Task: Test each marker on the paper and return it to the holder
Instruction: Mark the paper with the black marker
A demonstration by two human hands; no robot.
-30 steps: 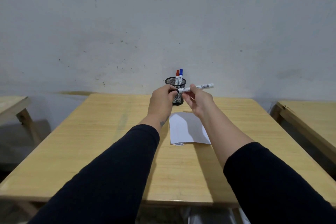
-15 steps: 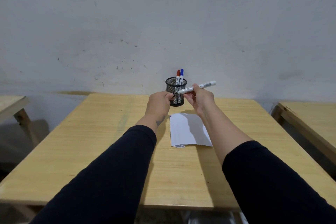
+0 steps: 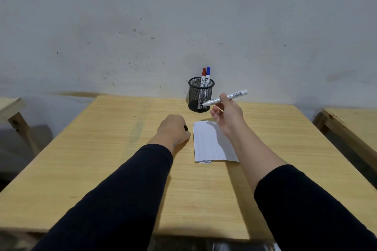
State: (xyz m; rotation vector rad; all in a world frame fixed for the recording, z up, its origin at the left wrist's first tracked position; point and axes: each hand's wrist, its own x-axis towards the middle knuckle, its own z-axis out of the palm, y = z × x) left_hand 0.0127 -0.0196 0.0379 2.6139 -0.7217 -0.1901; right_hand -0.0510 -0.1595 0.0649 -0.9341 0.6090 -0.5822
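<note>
A black mesh holder (image 3: 201, 104) stands at the table's far edge with a red-capped marker (image 3: 203, 79) and a blue-capped marker (image 3: 207, 76) upright in it. My right hand (image 3: 228, 115) holds an uncapped white marker (image 3: 226, 98) in the air, tip pointing left in front of the holder. My left hand (image 3: 173, 129) rests as a fist on the table left of the paper, closed on the black cap (image 3: 185, 128). The white paper (image 3: 210, 144) lies between my hands with small marks at its top left corner.
The wooden table (image 3: 122, 159) stands against a grey wall (image 3: 183, 26). Another table's edge (image 3: 350, 126) shows at the right and one more table's edge (image 3: 10, 106) at the left.
My left hand pulled the cap off the marker and dropped to the table beside the paper. My right hand stayed raised with the marker, now uncapped.
</note>
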